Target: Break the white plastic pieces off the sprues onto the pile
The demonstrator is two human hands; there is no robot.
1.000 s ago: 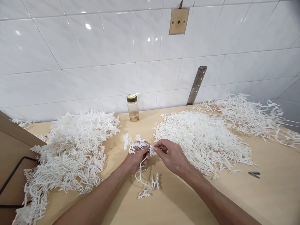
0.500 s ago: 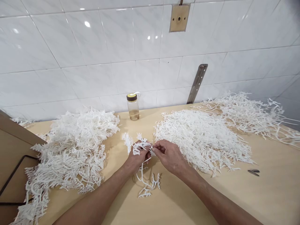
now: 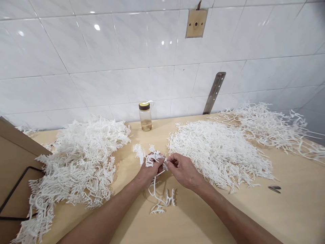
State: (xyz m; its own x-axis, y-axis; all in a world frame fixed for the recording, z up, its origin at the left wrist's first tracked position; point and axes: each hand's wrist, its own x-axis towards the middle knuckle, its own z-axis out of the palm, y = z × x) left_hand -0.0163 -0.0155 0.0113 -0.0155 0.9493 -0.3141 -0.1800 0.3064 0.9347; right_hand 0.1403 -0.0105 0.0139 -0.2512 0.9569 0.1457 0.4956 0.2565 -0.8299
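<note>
My left hand (image 3: 152, 166) is closed around a white branching plastic piece (image 3: 153, 158), whose comb-like tips stick out above the fingers and whose thin stem hangs down below to more branched ends. Thumb and index finger of my right hand (image 3: 179, 166) pinch at a small part of it, just right of the left fingers. A large pile of fringed white pieces (image 3: 83, 162) lies to the left. On the right is a heap of small white sprigs (image 3: 215, 149), close beside my right hand.
A clear bottle (image 3: 145, 117) with a dark and yellow lid stands near the tiled wall. Bare white stems (image 3: 274, 127) lie at the back right. Small metal snips (image 3: 274, 189) rest on the table (image 3: 299, 203) at right. A brown box (image 3: 17, 162) stands far left.
The whole view has shifted slightly. Both hands hold almost the same pose at the white piece.
</note>
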